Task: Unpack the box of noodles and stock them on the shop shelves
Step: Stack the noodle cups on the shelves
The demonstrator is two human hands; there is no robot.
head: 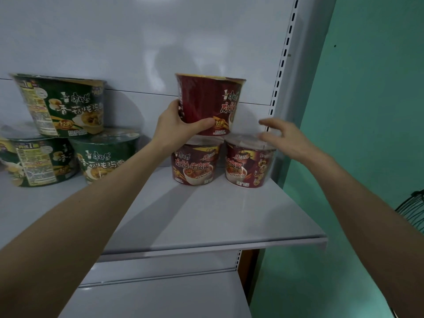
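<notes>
My left hand grips a red noodle bowl by its lower left side, holding it upright on top of two red noodle bowls, one at left and one at right, that stand side by side at the back right of the white shelf. My right hand hovers open just above the right bowl's lid, fingers spread, touching nothing that I can see. Three green noodle bowls are stacked at the left: one on top, two below.
A white back panel rises behind the bowls, with a slotted upright post at its right edge. A lower shelf lies beneath. To the right is a green wall, and a dark wire object pokes in at the right edge.
</notes>
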